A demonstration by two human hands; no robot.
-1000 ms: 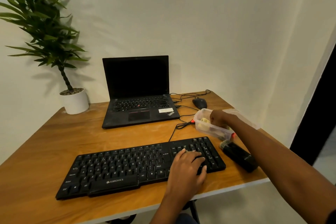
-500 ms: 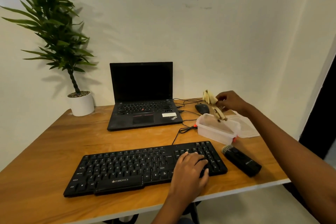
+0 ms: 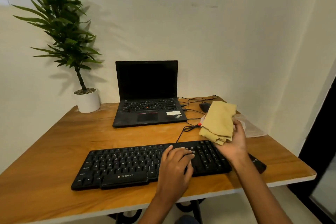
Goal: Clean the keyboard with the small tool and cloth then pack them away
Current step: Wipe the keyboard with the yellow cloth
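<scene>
A black keyboard (image 3: 127,165) lies near the front edge of the wooden desk (image 3: 54,151). My left hand (image 3: 176,169) rests on its right-hand keys with fingers spread flat. My right hand (image 3: 234,143) holds a folded yellow cloth (image 3: 218,122) above the keyboard's right end. The cloth hides most of the clear plastic box; only its lid (image 3: 252,127) shows behind my hand. The small black tool (image 3: 258,163) lies to the right of the keyboard, mostly covered by my right forearm.
An open black laptop (image 3: 147,96) stands at the back, with a mouse (image 3: 204,106) and cables (image 3: 189,125) to its right. A potted plant (image 3: 87,100) sits at the back left corner. The desk's right edge is close to the tool.
My right hand lifted the yellow cloth out of the plastic box and brought it toward me, over the keyboard's right end. My left hand stayed on the keys.
</scene>
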